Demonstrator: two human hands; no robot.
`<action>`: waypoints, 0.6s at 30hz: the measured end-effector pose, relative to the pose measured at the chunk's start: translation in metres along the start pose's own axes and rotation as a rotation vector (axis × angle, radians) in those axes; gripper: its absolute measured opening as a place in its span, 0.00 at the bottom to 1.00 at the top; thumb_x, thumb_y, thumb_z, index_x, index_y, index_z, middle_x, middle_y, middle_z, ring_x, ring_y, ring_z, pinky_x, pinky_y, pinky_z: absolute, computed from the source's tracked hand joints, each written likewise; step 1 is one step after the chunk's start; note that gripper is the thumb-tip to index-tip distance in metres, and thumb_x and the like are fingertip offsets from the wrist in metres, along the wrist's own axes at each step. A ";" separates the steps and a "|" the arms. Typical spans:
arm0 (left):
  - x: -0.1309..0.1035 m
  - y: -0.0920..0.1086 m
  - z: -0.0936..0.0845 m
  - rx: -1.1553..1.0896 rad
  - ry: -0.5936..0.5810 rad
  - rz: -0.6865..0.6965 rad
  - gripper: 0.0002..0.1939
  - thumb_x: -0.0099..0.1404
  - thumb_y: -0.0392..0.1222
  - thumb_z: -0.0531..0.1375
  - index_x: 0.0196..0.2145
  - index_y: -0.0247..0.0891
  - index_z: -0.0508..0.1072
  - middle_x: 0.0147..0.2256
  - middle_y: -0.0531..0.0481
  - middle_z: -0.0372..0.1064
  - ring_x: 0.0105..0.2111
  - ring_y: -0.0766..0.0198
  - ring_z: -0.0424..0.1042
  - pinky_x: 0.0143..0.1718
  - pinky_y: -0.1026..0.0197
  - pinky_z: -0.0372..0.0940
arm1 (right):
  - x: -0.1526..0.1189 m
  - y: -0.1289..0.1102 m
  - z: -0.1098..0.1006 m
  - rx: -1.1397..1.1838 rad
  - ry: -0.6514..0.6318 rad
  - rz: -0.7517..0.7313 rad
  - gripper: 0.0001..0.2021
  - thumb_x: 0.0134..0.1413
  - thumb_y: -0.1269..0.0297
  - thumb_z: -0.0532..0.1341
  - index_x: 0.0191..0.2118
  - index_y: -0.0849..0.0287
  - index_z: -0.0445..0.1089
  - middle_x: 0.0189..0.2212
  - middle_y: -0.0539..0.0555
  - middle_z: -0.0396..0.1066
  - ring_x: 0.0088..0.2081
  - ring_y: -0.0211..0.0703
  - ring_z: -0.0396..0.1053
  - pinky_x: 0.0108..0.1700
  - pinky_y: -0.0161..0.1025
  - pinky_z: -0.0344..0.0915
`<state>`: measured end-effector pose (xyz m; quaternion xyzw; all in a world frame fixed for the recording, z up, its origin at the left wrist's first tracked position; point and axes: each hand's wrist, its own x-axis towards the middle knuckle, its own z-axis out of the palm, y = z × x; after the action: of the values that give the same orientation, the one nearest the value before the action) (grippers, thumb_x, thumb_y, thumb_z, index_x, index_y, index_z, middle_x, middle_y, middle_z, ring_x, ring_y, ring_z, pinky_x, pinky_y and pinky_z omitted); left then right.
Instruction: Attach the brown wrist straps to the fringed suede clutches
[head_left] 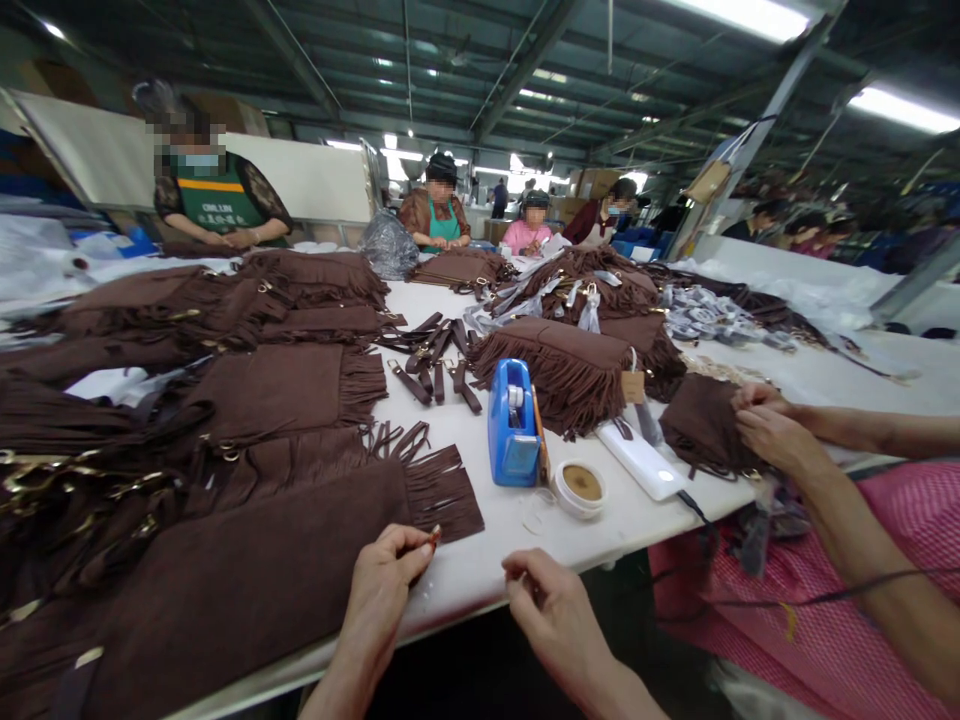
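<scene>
At the table's front edge my left hand (pixel 379 590) is closed in a pinch on a small reddish-brown piece (pixel 433 537) with a shiny end. Its exact kind is too small to tell. Just to the right, past the edge, my right hand (pixel 555 615) has its fingers curled together; whatever they may hold is hidden. Beside my left hand lies a flat dark brown fringed bag panel (pixel 262 550), its fringe (pixel 446 490) pointing right. A blue tape dispenser (pixel 514 425) stands beyond my hands, close to a round white tub (pixel 580 490) of brown paste.
A co-worker's hands (pixel 772 425) work on a brown bag (pixel 709 425) at the right. Near them lies a white device with a cable (pixel 645 462). Brown fringed bags (pixel 555 360), short straps (pixel 431 360) and plastic-wrapped parts (pixel 712 315) cover the white table (pixel 457 575). Other people sit opposite.
</scene>
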<state>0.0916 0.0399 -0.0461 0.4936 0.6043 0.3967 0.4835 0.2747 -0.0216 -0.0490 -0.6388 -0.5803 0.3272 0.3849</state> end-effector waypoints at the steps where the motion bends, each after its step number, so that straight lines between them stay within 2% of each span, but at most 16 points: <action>1: 0.000 -0.001 0.000 0.001 0.002 -0.007 0.10 0.44 0.47 0.60 0.20 0.37 0.72 0.22 0.52 0.68 0.27 0.62 0.65 0.29 0.62 0.57 | 0.003 -0.006 0.006 0.071 -0.026 0.038 0.10 0.44 0.67 0.54 0.33 0.59 0.70 0.25 0.50 0.67 0.26 0.37 0.61 0.31 0.35 0.57; 3: 0.000 -0.003 0.000 0.007 0.004 0.004 0.10 0.44 0.47 0.60 0.20 0.37 0.72 0.23 0.52 0.68 0.27 0.62 0.65 0.29 0.62 0.58 | 0.013 -0.020 0.024 0.263 -0.089 0.139 0.10 0.43 0.64 0.55 0.32 0.61 0.70 0.23 0.49 0.66 0.25 0.36 0.60 0.29 0.34 0.56; 5: -0.001 -0.005 -0.001 0.007 0.005 0.042 0.09 0.44 0.46 0.60 0.20 0.37 0.73 0.24 0.52 0.69 0.28 0.62 0.66 0.31 0.62 0.59 | 0.025 -0.033 0.041 0.440 -0.142 0.261 0.08 0.40 0.63 0.56 0.25 0.62 0.69 0.17 0.47 0.62 0.21 0.33 0.57 0.25 0.32 0.53; 8: -0.002 -0.008 0.000 0.034 0.016 0.116 0.09 0.46 0.46 0.60 0.20 0.37 0.73 0.25 0.52 0.69 0.29 0.61 0.68 0.33 0.61 0.61 | 0.037 -0.043 0.056 0.572 -0.150 0.414 0.06 0.37 0.64 0.57 0.21 0.61 0.66 0.12 0.43 0.58 0.16 0.30 0.52 0.19 0.31 0.47; 13: -0.001 -0.014 0.001 0.157 0.027 0.223 0.08 0.49 0.45 0.59 0.20 0.40 0.74 0.25 0.52 0.69 0.29 0.61 0.68 0.32 0.61 0.63 | 0.040 -0.039 0.057 0.598 -0.125 0.495 0.05 0.34 0.65 0.56 0.18 0.61 0.64 0.08 0.42 0.56 0.12 0.28 0.49 0.16 0.30 0.42; 18: 0.000 -0.023 0.001 0.177 0.017 0.267 0.08 0.50 0.46 0.59 0.21 0.41 0.74 0.27 0.51 0.68 0.31 0.61 0.69 0.34 0.61 0.64 | 0.041 -0.036 0.058 0.607 -0.116 0.514 0.03 0.32 0.68 0.55 0.17 0.61 0.63 0.10 0.44 0.60 0.12 0.28 0.49 0.16 0.30 0.42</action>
<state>0.0879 0.0356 -0.0688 0.6066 0.5702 0.4068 0.3760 0.2117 0.0270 -0.0448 -0.6008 -0.2992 0.6051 0.4282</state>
